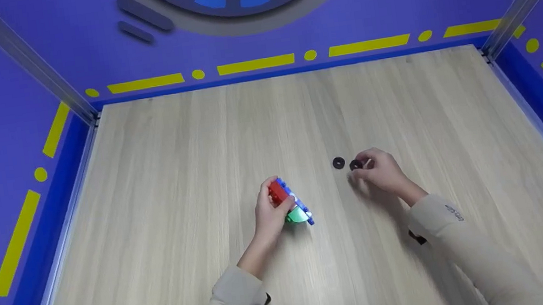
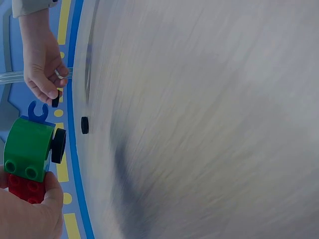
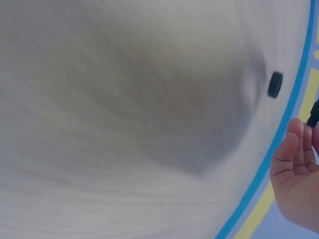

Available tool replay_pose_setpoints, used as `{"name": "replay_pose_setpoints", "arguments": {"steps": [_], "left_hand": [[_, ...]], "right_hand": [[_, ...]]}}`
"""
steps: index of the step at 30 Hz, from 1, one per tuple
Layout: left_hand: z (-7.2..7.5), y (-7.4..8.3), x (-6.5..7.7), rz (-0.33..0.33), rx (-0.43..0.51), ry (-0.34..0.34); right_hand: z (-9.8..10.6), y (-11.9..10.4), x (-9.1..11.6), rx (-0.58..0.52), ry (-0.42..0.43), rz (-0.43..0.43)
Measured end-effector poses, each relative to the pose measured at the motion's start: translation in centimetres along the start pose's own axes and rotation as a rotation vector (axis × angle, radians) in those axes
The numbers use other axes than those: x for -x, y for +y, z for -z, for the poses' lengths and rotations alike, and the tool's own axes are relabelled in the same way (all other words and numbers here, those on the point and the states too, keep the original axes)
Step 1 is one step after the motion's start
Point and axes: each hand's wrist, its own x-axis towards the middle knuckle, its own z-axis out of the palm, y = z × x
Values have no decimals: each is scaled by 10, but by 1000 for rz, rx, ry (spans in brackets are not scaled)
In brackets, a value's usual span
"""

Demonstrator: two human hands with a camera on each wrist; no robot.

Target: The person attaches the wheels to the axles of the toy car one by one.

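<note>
My left hand (image 1: 268,218) grips a toy-brick car, its thumb on the near side. The car has a red brick (image 1: 278,191), a curved green brick (image 1: 297,215) and a blue base (image 1: 301,205). In the left wrist view a black wheel (image 2: 59,146) is fitted on the car's side, and a blue hook (image 2: 33,115) sticks out at one end. To the right, my right hand (image 1: 383,172) pinches a second black wheel (image 1: 353,164) between thumb and fingers, just above the table. Beside it a loose black wheel (image 1: 335,163) lies flat on the wood.
The light wooden tabletop (image 1: 176,186) spreads under both hands. Purple-blue walls (image 1: 288,40) with yellow dashes stand along its back and sides. Metal posts (image 1: 34,63) rise at the back corners.
</note>
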Motion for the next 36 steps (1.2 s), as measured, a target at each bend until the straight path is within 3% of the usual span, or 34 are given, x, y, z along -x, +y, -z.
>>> {"name": "replay_pose_setpoints", "arguments": {"steps": [5, 22, 36], "left_hand": [[0, 0, 0, 1, -2, 1], [-2, 1, 0, -5, -1, 5], [-5, 8, 1, 24, -15, 9]], "right_hand": [[-4, -11, 6, -6, -28, 36], [-20, -51, 35, 14, -128, 283], [-27, -74, 54, 47, -187, 377]]}}
